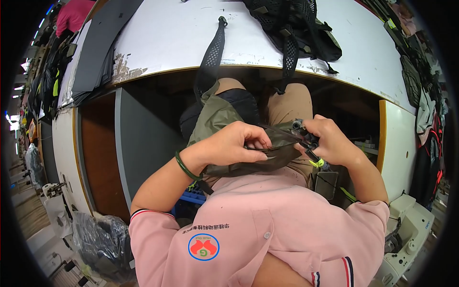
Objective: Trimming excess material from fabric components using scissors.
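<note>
Across my lap lies an olive-green fabric bag (217, 117) with black mesh straps (213, 55) reaching up onto the table. My left hand (239, 143) is closed, fingers curled over the bag's edge by a dark opening. At the right end of that opening, my right hand (330, 141) grips a dark hand-held tool (306, 135) with a round, hollow-looking end; its exact kind is unclear. A bright yellow-green bit of cord (316, 163) hangs just below the tool. The fingers partly hide where tool and fabric meet.
A worn white tabletop (162, 36) curves ahead, its edge beyond my knees. Dark grey sheets (98, 52) lie on its left; a black mesh backpack piece (301, 28) lies at the back. A sewing machine (406, 239) stands at lower right, a plastic-wrapped bundle (103, 244) at lower left.
</note>
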